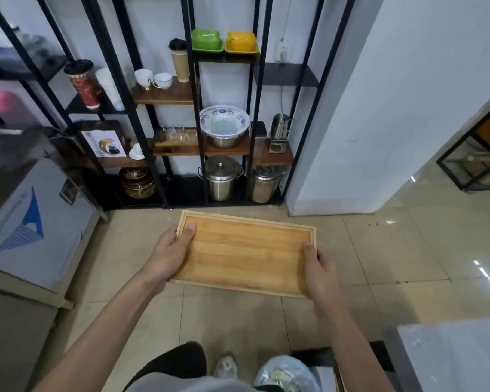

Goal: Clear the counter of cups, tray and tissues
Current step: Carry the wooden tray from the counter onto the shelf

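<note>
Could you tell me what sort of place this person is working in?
Probably a café or tea-shop back area. A black metal rack with wooden shelves holds lidded paper takeaway cups, white ceramic teacups and lidded steel stockpots. Both hands carry an empty rectangular bamboo serving tray.

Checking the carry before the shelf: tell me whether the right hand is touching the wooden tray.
Touching. The head view shows the right hand gripping the wooden tray's right end, thumb on top; the left hand grips the other end.

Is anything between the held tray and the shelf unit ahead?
Nothing visible. The tray is held by the left hand and right hand over bare floor, facing the shelf unit, whose nearby shelves are already full.
</note>
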